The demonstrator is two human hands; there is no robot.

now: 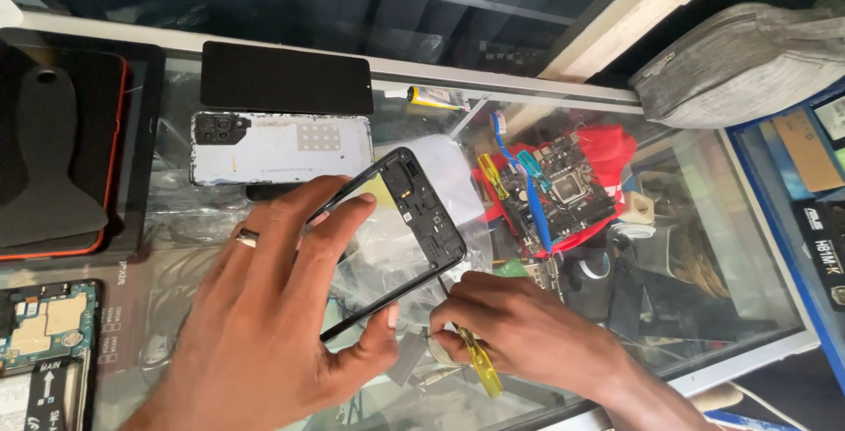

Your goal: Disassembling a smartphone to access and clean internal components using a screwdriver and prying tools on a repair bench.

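Left hand (282,308) fingers clasp black phone frame (400,237), diagonal, camera end up-right; right hand (519,330) pinches yellow tool (480,365)

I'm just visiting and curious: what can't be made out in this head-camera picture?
- Tip of the yellow-handled tool: hidden by the right hand.
- Near side of the black plastic phone frame: covered by the left hand.
- Green circuit board: cut off by the left edge.
- Items under the glass countertop: blurred by reflections.

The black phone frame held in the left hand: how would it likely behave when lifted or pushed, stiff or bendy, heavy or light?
The black phone frame is an open rim with a hollow middle, so it is probably light and may twist somewhat. The left hand pinches it by its edges, suggesting care. The thin rails look breakable if the yellow tool in the right hand levers hard.
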